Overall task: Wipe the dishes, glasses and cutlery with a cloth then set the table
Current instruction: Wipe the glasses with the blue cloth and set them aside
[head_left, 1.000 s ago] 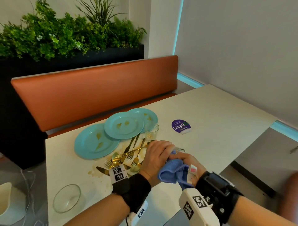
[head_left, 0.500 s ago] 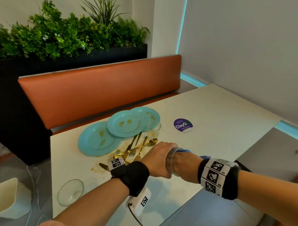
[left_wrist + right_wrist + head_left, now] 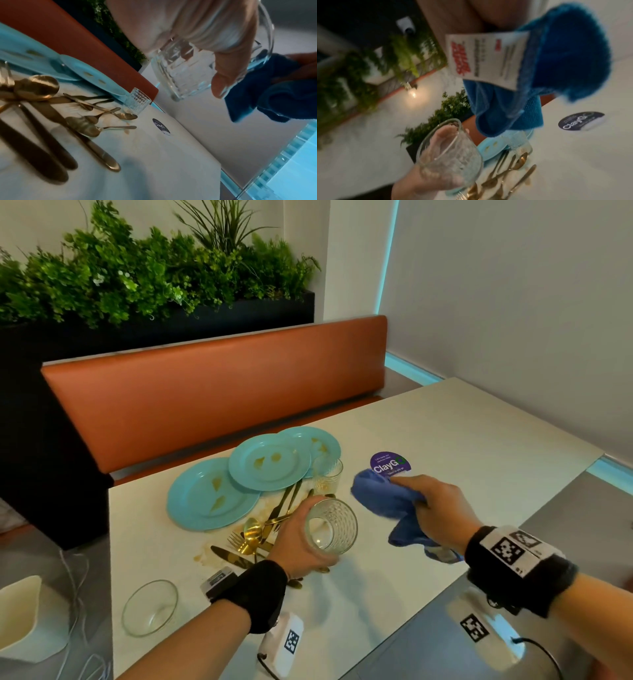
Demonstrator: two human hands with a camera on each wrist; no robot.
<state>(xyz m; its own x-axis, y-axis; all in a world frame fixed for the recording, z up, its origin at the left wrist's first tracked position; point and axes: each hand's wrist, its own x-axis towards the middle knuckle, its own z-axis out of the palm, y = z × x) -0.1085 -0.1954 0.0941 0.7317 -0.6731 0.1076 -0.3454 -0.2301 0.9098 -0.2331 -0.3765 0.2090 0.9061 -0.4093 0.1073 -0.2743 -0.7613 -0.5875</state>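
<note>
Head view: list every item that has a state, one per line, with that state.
Left hand: grips the held glass.
Held glass: tipped on its side, mouth towards the camera, empty.
Right hand: grips the blue cloth.
Blue cloth: bunched, off the glass.
Second glass: upright on the table.
Three teal plates: overlapping, stained.
Gold cutlery: piled, in a spill.
Glass bowl: upright, empty.

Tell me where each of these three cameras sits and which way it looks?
Head: worn on the head, looking down at the table; both forearms, left hand and right hand show.
Left wrist: looks along the left hand's fingers round the glass.
Right wrist: looks past the palm and blue cloth toward the left hand.
All three share the glass, the cloth and the purple sticker.
</note>
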